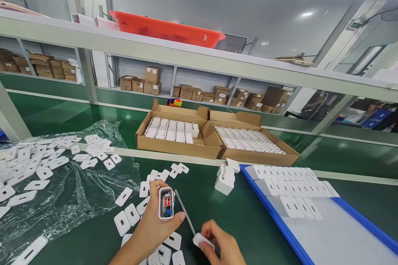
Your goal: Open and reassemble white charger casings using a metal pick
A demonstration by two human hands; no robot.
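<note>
My left hand is gripping a white charger shell at lower centre of the frame, holding it upright with its open face toward me, so I'm seeing red and blue parts inside. My right hand is pinching a small white cover plate between thumb and fingertips, just right of the shell and not touching it. I'm also seeing thin metal tweezers running between the two hands; I cannot tell whether either hand is holding them or whether they are lying on the green bench.

More loose cover plates are lying scattered on the bench around my left hand. In the left of the frame a clear plastic sheet is carrying a big pile of the same plates. Just above and right of my hands, a small stack of white charger bodies is standing. At the right, a blue-edged tray is holding rows of finished white chargers along its far end. Beyond, at centre frame, two open cardboard boxes are sitting side by side, both filled with white parts. Up on the top shelf, a red tub is resting.
</note>
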